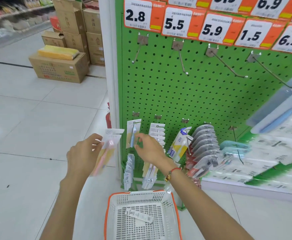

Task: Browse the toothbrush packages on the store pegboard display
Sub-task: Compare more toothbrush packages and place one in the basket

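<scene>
While our left hand grips a pink toothbrush package off the pegboard edge, our right hand, loosely curled and empty, nears the blue toothbrush package at 12 o'clock above the basket.

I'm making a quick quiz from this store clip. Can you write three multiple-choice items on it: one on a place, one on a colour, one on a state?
1. Where is the basket?
A. on the floor below the pegboard
B. hung on a hook
C. on a cardboard box

2. What colour is the toothbrush in the package held by the left hand?
A. green
B. pink
C. black

3. What state are the four hooks in the upper row in?
A. full
B. bare
C. bent flat to the board

Answers:
1 A, it stands on the tiles between the forearms.
2 B, a pink handle shows through the pack in the left hand's grip.
3 B, nothing hangs on them.
</scene>
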Action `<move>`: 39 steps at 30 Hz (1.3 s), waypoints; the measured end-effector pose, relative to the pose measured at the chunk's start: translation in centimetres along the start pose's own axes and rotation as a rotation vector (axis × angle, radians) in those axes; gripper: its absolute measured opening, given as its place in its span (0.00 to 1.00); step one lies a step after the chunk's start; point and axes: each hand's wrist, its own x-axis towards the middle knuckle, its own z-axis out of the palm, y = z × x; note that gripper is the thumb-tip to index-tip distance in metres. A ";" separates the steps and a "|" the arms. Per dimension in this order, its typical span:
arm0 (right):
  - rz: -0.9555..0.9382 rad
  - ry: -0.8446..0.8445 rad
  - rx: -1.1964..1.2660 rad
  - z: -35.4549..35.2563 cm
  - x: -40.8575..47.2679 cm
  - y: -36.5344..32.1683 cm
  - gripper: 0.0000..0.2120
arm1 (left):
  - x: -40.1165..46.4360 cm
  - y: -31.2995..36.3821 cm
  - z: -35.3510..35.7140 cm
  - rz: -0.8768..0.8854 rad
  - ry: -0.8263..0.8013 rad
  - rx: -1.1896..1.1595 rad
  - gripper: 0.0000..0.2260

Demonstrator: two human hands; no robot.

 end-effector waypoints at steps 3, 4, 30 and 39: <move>0.004 -0.012 0.015 0.5 1.4 0.0 0.17 | 2.8 -0.6 2.0 0.058 -0.033 0.139 0.05; 0.008 -0.010 0.021 0.8 1.7 0.2 0.17 | 3.7 -0.7 2.7 0.075 -0.068 0.164 0.05; -0.208 0.449 -0.252 2.2 6.0 3.4 0.06 | 9.3 0.5 9.6 0.223 -0.293 0.271 0.21; -0.150 0.399 -0.374 2.0 6.9 2.7 0.09 | 13.8 5.2 7.6 0.352 -0.368 0.296 0.18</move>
